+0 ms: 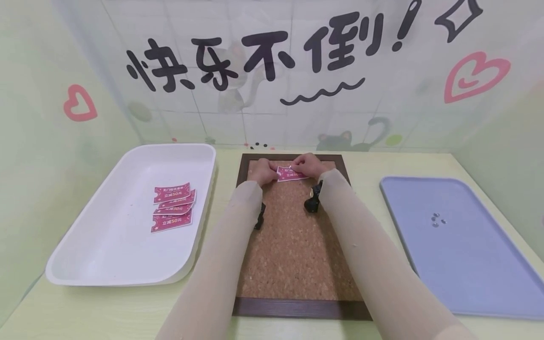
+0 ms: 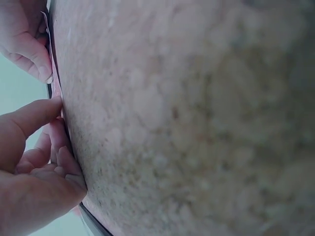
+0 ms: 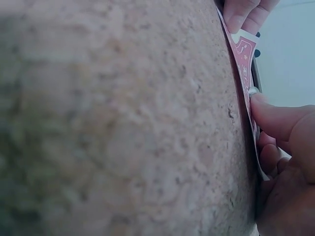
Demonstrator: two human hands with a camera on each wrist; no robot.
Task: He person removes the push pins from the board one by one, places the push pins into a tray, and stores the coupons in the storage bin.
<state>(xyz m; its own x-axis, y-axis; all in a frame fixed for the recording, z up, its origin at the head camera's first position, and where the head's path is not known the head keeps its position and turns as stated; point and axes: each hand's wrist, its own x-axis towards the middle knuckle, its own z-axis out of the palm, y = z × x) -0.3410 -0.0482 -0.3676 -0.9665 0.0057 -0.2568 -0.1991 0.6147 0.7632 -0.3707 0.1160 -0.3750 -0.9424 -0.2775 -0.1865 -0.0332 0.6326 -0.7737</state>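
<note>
A pink-red paper coupon (image 1: pixel 291 174) with white and yellow print lies against the upper part of a framed cork board (image 1: pixel 293 245). My left hand (image 1: pixel 263 172) pinches the coupon's left end between thumb and fingers. At its upper middle, my right hand (image 1: pixel 309 165) holds a small silver thumbtack (image 3: pixel 253 91) between thumb and finger, against the paper. The right wrist view shows the coupon (image 3: pixel 243 56) nearly edge-on, standing slightly off the cork. The tack's point is hidden. In the left wrist view, the left thumb (image 2: pixel 42 114) rests on the coupon's edge.
On the left, a white tray (image 1: pixel 106 255) carries several overlapping coupons (image 1: pixel 172 194). A blue-grey tray (image 1: pixel 476 264) at the right holds several silver thumbtacks (image 1: pixel 435 225). Behind the board rises a printed wall (image 1: pixel 263 127), with side panels left and right.
</note>
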